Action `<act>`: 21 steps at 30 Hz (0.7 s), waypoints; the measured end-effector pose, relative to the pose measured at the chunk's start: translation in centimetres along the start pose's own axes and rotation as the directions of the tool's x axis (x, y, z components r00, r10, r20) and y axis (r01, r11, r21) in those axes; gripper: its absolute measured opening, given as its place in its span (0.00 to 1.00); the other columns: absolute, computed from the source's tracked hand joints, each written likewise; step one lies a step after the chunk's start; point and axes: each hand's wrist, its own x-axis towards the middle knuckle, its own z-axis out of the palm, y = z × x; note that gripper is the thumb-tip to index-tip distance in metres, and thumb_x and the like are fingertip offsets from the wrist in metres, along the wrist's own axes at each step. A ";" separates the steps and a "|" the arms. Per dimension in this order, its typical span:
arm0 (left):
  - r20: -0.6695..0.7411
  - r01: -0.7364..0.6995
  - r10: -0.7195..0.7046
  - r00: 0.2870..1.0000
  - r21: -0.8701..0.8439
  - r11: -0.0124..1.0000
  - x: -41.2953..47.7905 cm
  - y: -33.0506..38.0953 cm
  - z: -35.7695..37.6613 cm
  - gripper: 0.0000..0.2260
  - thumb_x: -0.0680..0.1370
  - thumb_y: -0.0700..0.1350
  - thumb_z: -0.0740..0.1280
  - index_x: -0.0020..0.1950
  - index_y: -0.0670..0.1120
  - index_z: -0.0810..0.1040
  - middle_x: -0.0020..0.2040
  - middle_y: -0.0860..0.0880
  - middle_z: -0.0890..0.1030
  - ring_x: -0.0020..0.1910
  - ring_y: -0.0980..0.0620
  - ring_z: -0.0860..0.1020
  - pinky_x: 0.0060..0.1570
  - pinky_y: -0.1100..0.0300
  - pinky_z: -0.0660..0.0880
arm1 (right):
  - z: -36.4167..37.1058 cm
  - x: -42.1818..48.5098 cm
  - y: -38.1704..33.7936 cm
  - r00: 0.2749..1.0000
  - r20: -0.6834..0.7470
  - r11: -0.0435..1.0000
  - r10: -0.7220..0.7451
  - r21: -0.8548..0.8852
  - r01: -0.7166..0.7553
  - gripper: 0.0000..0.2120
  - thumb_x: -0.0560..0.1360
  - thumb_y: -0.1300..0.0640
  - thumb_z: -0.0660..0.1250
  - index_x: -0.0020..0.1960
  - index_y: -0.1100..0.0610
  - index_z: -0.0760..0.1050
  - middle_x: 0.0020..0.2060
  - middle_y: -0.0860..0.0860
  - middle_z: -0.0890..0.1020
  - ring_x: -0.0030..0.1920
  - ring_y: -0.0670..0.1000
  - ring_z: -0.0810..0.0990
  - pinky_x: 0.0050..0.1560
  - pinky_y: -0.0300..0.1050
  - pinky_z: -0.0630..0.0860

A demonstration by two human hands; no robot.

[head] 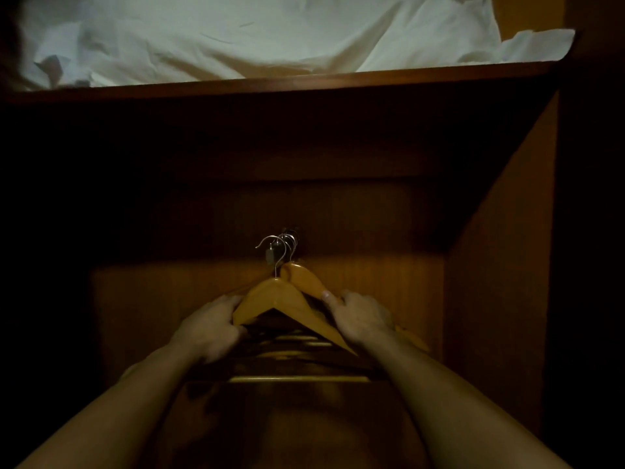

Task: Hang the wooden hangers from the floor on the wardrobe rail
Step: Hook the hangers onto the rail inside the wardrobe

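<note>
Several light wooden hangers (280, 299) hang bunched together inside a dark wardrobe, their metal hooks (280, 245) gathered at one spot in the middle. The rail itself is lost in shadow. My left hand (213, 328) grips the left shoulders of the bunch. My right hand (360, 318) grips the right shoulders, thumb on the top edge. The nearest hanger's crossbar (299, 379) shows below my wrists.
A wooden shelf edge (270, 81) runs across above the hangers, with crumpled white bedding (236, 32) on it. The wardrobe's right side panel (500, 265) and back panel (372, 282) close in the space. The left side is in deep shadow.
</note>
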 end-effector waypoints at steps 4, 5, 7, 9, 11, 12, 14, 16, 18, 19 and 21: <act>0.036 0.009 -0.008 0.999 -0.046 0.999 0.0 -0.4 0.6 0.21 0.74 0.49 0.68 0.66 0.57 0.72 0.50 0.58 0.77 0.43 0.57 0.77 0.39 0.59 0.73 | 0.9 0.0 -0.2 1.000 0.001 0.999 -0.008 -0.034 0.008 0.34 0.76 0.28 0.44 0.66 0.49 0.73 0.53 0.51 0.82 0.52 0.54 0.80 0.50 0.50 0.73; 0.043 0.008 -0.006 0.999 -0.048 0.999 -0.1 -0.5 0.8 0.21 0.74 0.49 0.68 0.67 0.57 0.72 0.50 0.58 0.76 0.42 0.58 0.77 0.38 0.60 0.72 | 1.1 0.1 -0.3 1.000 0.003 0.999 0.004 -0.033 -0.004 0.35 0.76 0.28 0.44 0.68 0.49 0.72 0.55 0.51 0.81 0.54 0.55 0.79 0.48 0.50 0.72; 0.052 0.006 -0.004 0.999 -0.045 0.999 -0.1 -0.4 0.9 0.23 0.73 0.51 0.68 0.68 0.57 0.71 0.51 0.58 0.75 0.45 0.58 0.76 0.42 0.59 0.75 | 1.2 0.3 -0.7 1.000 0.026 1.000 0.018 -0.020 -0.018 0.35 0.77 0.28 0.44 0.70 0.49 0.71 0.58 0.53 0.81 0.57 0.56 0.79 0.50 0.52 0.72; 0.041 0.013 -0.012 0.999 -0.034 0.999 -0.2 -0.4 0.8 0.24 0.73 0.52 0.67 0.69 0.56 0.70 0.57 0.55 0.74 0.50 0.55 0.76 0.49 0.54 0.76 | 0.9 0.7 -1.3 0.997 0.064 0.999 0.039 0.014 -0.040 0.35 0.76 0.28 0.45 0.69 0.49 0.71 0.60 0.53 0.80 0.59 0.58 0.78 0.57 0.56 0.74; 0.026 0.024 -0.023 0.999 -0.022 0.999 -0.1 -0.5 0.8 0.25 0.74 0.50 0.67 0.71 0.55 0.68 0.61 0.52 0.72 0.53 0.53 0.74 0.53 0.53 0.74 | 0.6 1.1 -1.9 0.992 0.104 0.997 0.065 0.045 -0.070 0.35 0.76 0.29 0.46 0.68 0.51 0.72 0.60 0.54 0.80 0.59 0.58 0.78 0.60 0.58 0.74; 0.023 0.031 -0.031 0.999 -0.019 0.999 -0.1 -0.4 0.7 0.26 0.75 0.49 0.67 0.73 0.55 0.66 0.62 0.51 0.71 0.55 0.52 0.73 0.55 0.53 0.74 | 0.5 1.2 -2.1 0.990 0.120 0.995 0.074 0.051 -0.081 0.34 0.76 0.29 0.47 0.67 0.51 0.73 0.59 0.54 0.80 0.58 0.58 0.78 0.61 0.59 0.74; 0.020 0.046 -0.045 0.999 -0.013 0.999 -0.3 -0.2 0.7 0.30 0.75 0.49 0.67 0.76 0.54 0.62 0.65 0.50 0.70 0.61 0.49 0.72 0.60 0.50 0.73 | 0.5 1.3 -2.3 0.986 0.143 0.994 0.090 0.053 -0.098 0.33 0.77 0.30 0.49 0.63 0.54 0.76 0.55 0.55 0.81 0.55 0.58 0.79 0.59 0.58 0.76; 0.020 0.046 -0.046 0.999 0.003 0.999 -0.4 0.0 0.7 0.33 0.75 0.50 0.68 0.78 0.54 0.59 0.70 0.49 0.67 0.66 0.47 0.69 0.64 0.46 0.71 | 0.3 1.0 -2.1 0.984 0.145 0.993 0.105 0.038 -0.112 0.31 0.78 0.31 0.51 0.57 0.55 0.77 0.52 0.55 0.82 0.52 0.57 0.81 0.57 0.58 0.78; 0.021 0.037 -0.038 0.999 0.012 0.999 -0.4 0.3 0.6 0.35 0.74 0.50 0.68 0.78 0.54 0.57 0.72 0.49 0.66 0.68 0.46 0.68 0.66 0.46 0.69 | -0.1 0.4 -2.0 0.991 0.106 0.996 0.079 -0.044 -0.075 0.28 0.78 0.32 0.54 0.56 0.55 0.76 0.54 0.56 0.81 0.54 0.57 0.79 0.58 0.56 0.77; 0.018 0.032 -0.032 0.999 0.019 0.999 -0.4 0.5 0.5 0.35 0.74 0.51 0.68 0.78 0.54 0.57 0.72 0.49 0.67 0.68 0.46 0.67 0.66 0.46 0.69 | -0.4 -0.1 -1.9 0.997 0.062 0.995 0.042 -0.091 -0.036 0.27 0.78 0.33 0.54 0.59 0.55 0.75 0.57 0.56 0.79 0.57 0.57 0.78 0.60 0.56 0.76; 0.011 0.027 -0.027 1.000 0.026 0.999 -0.2 0.7 0.2 0.36 0.74 0.52 0.68 0.78 0.54 0.57 0.71 0.49 0.68 0.68 0.46 0.68 0.66 0.47 0.69 | -1.1 -1.0 -2.0 0.997 -0.048 0.995 -0.061 -0.080 0.057 0.28 0.79 0.33 0.53 0.63 0.54 0.73 0.58 0.55 0.77 0.61 0.58 0.75 0.60 0.56 0.75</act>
